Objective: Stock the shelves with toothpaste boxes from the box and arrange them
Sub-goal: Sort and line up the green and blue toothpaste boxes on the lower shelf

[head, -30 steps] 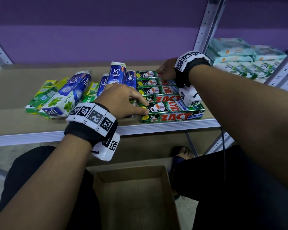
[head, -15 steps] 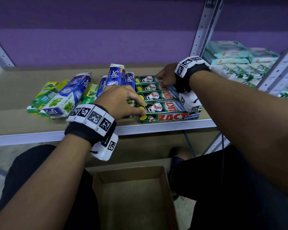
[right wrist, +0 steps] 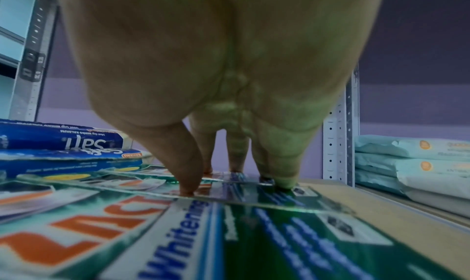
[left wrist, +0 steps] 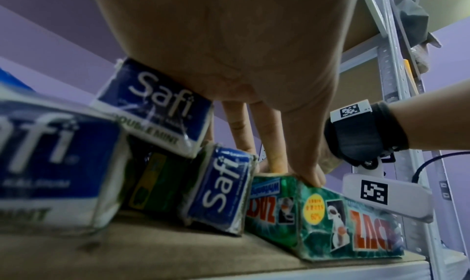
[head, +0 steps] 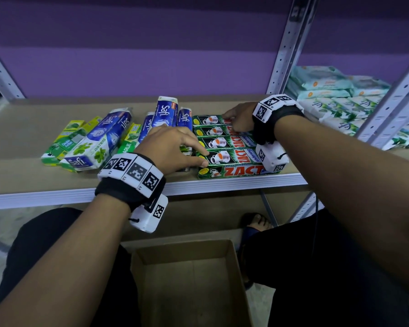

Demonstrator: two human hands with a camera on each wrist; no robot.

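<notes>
Several green ZACT toothpaste boxes (head: 232, 156) lie side by side on the right part of the brown shelf (head: 21, 142). My left hand (head: 198, 159) rests at their left ends, straight fingers (left wrist: 269, 143) touching the top edge of a front ZACT box (left wrist: 330, 220). My right hand (head: 234, 121) reaches to the far boxes, its fingertips (right wrist: 188, 175) pressing down on the ZACT box tops (right wrist: 127, 234). Blue Safi boxes (head: 165, 109) lie askew just left of them, and green boxes (head: 66, 142) lie further left.
A cardboard box (head: 184, 252) with nothing showing inside sits on the floor between my knees. Packs of wipes (head: 335, 97) are stacked on the neighbouring shelf, beyond a perforated metal post (head: 286, 48). A purple wall backs the shelf.
Both hands stay on the ZACT boxes in nearly the same places. The head view has tilted slightly, so everything sits a little lower in the picture.
</notes>
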